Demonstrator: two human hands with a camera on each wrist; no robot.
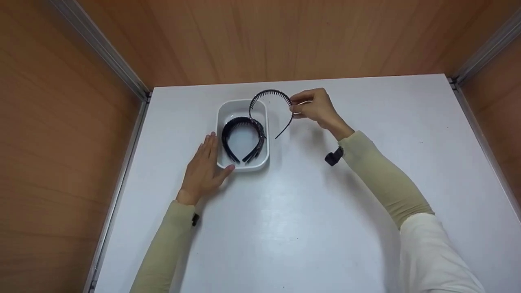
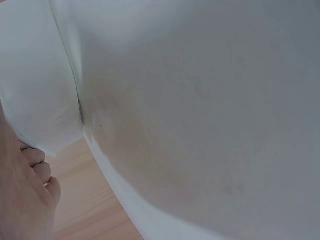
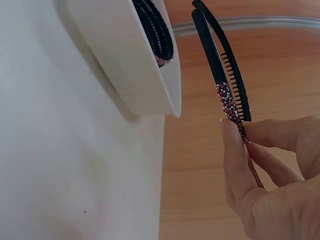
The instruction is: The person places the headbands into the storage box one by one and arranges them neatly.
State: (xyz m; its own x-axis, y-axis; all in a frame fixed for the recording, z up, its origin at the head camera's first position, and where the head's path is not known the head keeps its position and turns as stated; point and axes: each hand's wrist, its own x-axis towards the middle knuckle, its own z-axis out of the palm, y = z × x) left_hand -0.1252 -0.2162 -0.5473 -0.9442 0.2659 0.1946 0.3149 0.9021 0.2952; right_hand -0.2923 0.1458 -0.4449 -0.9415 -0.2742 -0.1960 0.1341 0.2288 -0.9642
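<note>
My right hand (image 1: 315, 106) pinches a dark toothed headband (image 1: 270, 92) by one side, above and to the right of a white tub (image 1: 268, 151). In the right wrist view the pinched headband (image 3: 227, 101) shows pink and silver glitter along its outer face and teeth inside. Several more black headbands (image 1: 226, 140) lie bunched together in the tub. My left hand (image 1: 201, 165) rests against the tub's left side, fingers straight, thumb at the near rim. In the left wrist view, the left hand (image 2: 30, 185) is at the lower left beside the white tub wall (image 2: 35, 75).
The tub stands on a white table (image 1: 260, 228), toward its back edge. Wood-grain panels (image 1: 285, 40) rise behind it and on both sides, with metal rails (image 1: 118, 179) along the edges. Small black wrist devices (image 1: 334, 156) sit at the sleeve cuffs.
</note>
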